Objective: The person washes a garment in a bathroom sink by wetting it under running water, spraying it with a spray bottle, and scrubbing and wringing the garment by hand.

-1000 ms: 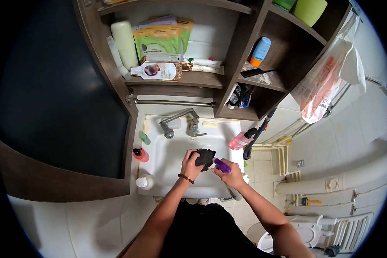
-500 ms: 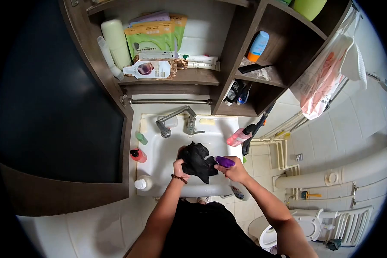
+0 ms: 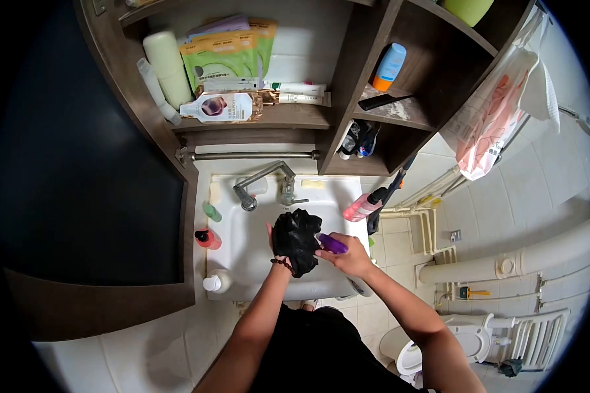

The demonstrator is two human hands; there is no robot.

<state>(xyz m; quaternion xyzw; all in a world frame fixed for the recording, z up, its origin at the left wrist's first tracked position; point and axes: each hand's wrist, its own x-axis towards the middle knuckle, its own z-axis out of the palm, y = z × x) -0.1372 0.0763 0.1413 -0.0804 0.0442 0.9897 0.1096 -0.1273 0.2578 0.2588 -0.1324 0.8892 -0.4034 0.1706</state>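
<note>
Over the sink basin (image 3: 239, 255), a bunched, wet-looking black cloth (image 3: 296, 239) rests over my left hand (image 3: 280, 259), which grips it from the left and below. The cloth hides most of that hand's fingers; part of the hand shows at its left edge. A beaded bracelet sits on the left wrist. In my right hand (image 3: 351, 255) is a purple brush (image 3: 332, 243), its head against or close to the cloth's right side; its bristles are hard to make out. My right fingers are wrapped round it. The grey faucet (image 3: 286, 187) stands behind the cloth.
A pink bottle (image 3: 362, 204) stands on the sink's right rim. Along the left side are a green bottle (image 3: 212, 211), a red pump bottle (image 3: 208, 239) and a white pump bottle (image 3: 217, 281). A brown shelf (image 3: 262, 118) with toiletries overhangs the back. A cabinet door (image 3: 92, 196) juts in at left.
The black cloth has been turned and bunched up, its hanging corner gathered in. My left hand has shifted right beneath it. The right hand has moved slightly left with the brush.
</note>
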